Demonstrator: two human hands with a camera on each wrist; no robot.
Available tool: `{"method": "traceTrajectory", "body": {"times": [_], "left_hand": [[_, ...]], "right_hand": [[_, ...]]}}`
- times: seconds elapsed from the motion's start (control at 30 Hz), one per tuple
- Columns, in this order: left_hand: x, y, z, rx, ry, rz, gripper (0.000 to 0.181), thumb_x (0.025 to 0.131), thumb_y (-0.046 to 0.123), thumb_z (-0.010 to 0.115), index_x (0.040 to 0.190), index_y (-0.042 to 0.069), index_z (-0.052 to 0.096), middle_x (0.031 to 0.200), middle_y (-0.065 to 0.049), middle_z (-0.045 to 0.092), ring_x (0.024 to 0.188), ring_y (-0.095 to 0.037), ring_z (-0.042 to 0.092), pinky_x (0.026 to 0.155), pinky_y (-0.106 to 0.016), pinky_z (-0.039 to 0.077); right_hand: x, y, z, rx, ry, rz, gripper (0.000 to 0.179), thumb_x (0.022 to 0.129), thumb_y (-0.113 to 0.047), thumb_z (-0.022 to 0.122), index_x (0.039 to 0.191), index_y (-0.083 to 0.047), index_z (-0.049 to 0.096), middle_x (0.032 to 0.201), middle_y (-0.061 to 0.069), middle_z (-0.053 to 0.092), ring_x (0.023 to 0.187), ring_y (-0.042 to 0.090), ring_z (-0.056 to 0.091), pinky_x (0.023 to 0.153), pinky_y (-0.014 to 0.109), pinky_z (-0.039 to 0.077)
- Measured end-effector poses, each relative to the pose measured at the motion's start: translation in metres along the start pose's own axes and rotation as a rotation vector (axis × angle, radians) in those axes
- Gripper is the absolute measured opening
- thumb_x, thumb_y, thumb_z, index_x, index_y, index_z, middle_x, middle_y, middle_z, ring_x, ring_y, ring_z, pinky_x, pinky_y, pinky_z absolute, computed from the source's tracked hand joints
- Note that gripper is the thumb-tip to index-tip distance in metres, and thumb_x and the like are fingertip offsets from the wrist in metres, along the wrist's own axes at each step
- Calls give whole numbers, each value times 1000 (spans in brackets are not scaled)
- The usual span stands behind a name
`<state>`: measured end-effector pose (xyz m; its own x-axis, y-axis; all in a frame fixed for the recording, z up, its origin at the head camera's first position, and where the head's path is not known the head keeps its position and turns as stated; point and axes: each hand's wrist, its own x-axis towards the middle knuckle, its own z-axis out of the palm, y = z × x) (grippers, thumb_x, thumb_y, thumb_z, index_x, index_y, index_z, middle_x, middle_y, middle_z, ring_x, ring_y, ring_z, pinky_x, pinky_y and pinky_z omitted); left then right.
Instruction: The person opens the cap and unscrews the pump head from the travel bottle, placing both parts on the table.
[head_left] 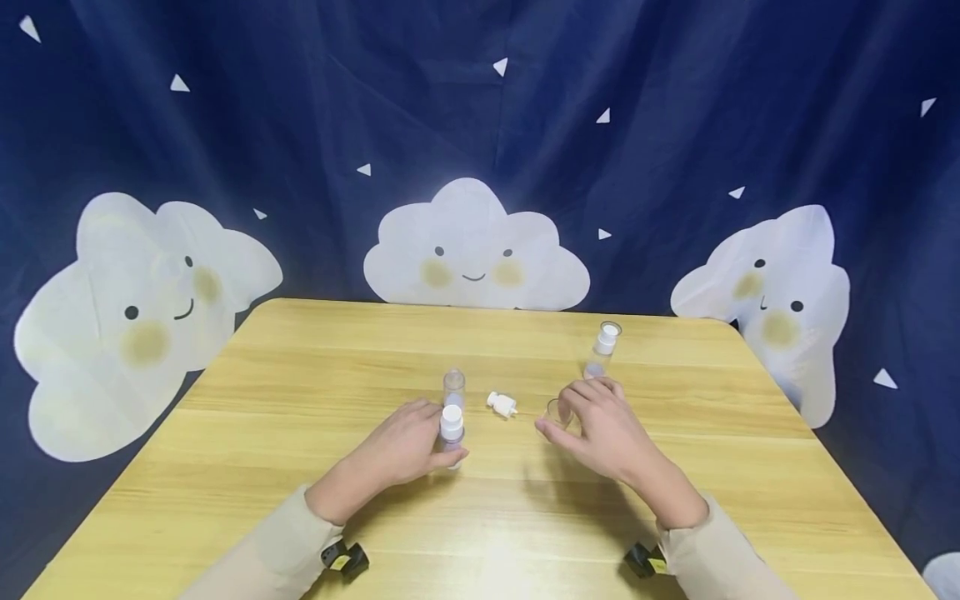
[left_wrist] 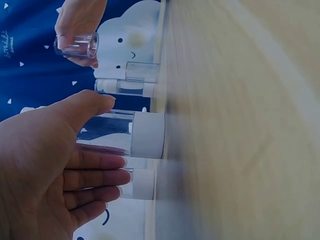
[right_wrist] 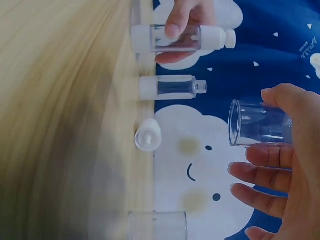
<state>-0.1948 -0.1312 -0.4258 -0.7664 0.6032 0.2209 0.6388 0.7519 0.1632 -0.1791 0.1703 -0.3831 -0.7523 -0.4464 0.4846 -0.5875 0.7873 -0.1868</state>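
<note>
My left hand (head_left: pixel 405 440) holds an upright pump bottle (head_left: pixel 452 427) with a clear body, white base and white top, thumb on one side and fingers on the other. Just behind it stands a similar bottle (right_wrist: pixel 172 87) whose neck has no pump. My right hand (head_left: pixel 603 427) holds a clear cap (right_wrist: pixel 262 124) above the table, between thumb and fingers, its open rim downward. A white pump head (head_left: pixel 502 405) lies on its side between my hands. Another clear cap (right_wrist: pixel 157 226) stands on the table, hidden behind my right hand in the head view.
A third bottle (head_left: pixel 603 348), with white pump and clear cover, stands upright beyond my right hand. The wooden table (head_left: pixel 300 367) ends at a dark blue curtain (head_left: pixel 480 100) printed with white clouds.
</note>
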Motion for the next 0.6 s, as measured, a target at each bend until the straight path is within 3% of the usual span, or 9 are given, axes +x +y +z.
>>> {"method": "traceTrajectory", "body": {"times": [0.33, 0.6], "left_hand": [[1, 2, -3, -5, -3, 2, 46, 87, 51, 67, 102, 8, 65, 99, -6, 66, 93, -21, 58, 100, -42, 44], [2, 1, -2, -22, -9, -6, 43, 87, 50, 68, 100, 10, 65, 99, -4, 66, 94, -21, 58, 99, -41, 44]], "right_hand": [[-9, 8, 5, -37, -57, 6, 33, 87, -50, 65, 77, -21, 54, 85, -9, 57, 87, 20, 59, 94, 50, 38], [-17, 14, 2, -49, -88, 25, 34, 87, -50, 66, 81, -19, 55, 100, 0, 65, 95, 24, 61, 85, 45, 44]]}}
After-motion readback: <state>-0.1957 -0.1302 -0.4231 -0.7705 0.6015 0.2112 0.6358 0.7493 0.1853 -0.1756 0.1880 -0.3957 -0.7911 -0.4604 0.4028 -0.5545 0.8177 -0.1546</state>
